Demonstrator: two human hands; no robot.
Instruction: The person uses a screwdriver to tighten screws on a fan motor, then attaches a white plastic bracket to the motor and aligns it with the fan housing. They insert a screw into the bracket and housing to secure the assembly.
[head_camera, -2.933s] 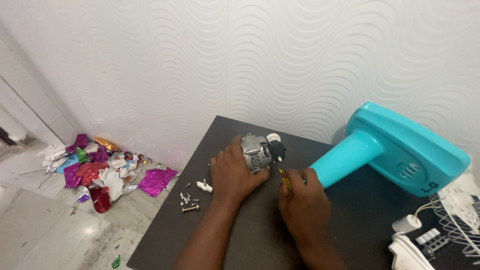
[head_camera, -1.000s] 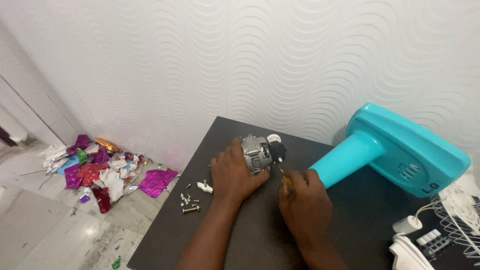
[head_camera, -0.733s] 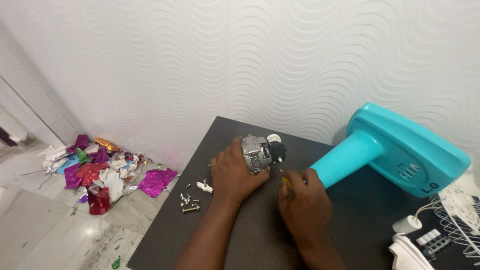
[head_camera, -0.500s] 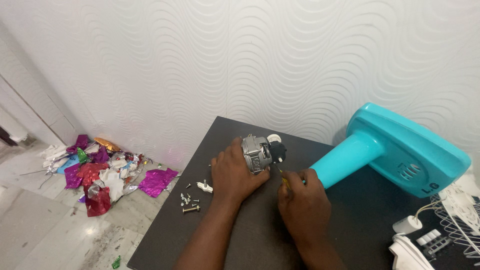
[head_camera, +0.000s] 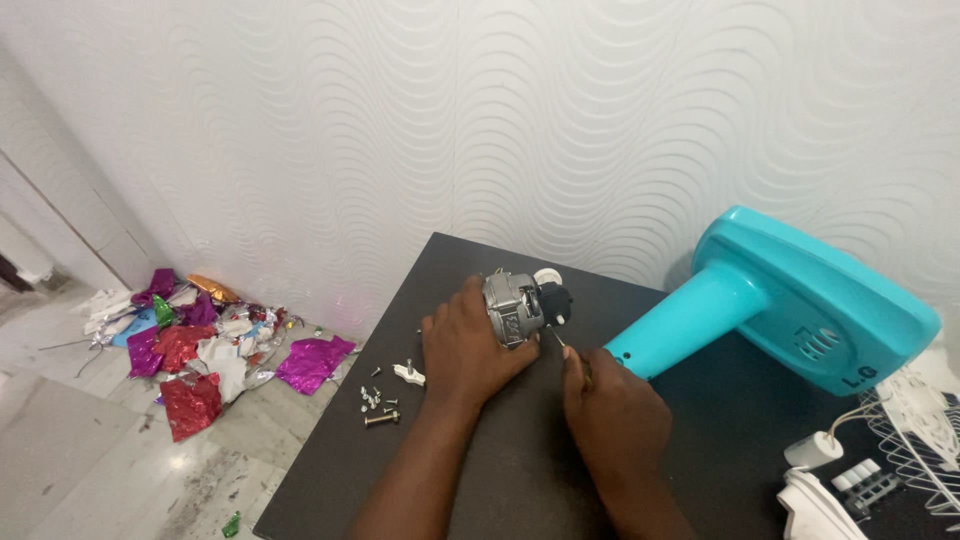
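Hands at work over a black matte table (head_camera: 500, 470), seen from above. Left hand (head_camera: 468, 340) wraps over a small silver metal motor with a black end cap (head_camera: 515, 308), palm and fingers closed on its body, holding it down near the table's 12 o'clock edge. Right hand (head_camera: 610, 410), at about 4 o'clock from the motor, pinches a thin metal screwdriver shaft (head_camera: 557, 338) whose tip points up toward the motor's black end; grip narrow, fingers curled tight on the tool. Small white round part (head_camera: 547, 275) just behind the motor. At 8 o'clock from the motor, a scatter of loose silver screws and bolts (head_camera: 378, 400) beside a white plastic bracket (head_camera: 408, 373). Turquoise plastic fan base with its neck (head_camera: 790, 300) lies at 3 o'clock. Crumpled coloured foil wrappers (head_camera: 200, 335) heaped on the floor, far to 9 o'clock.
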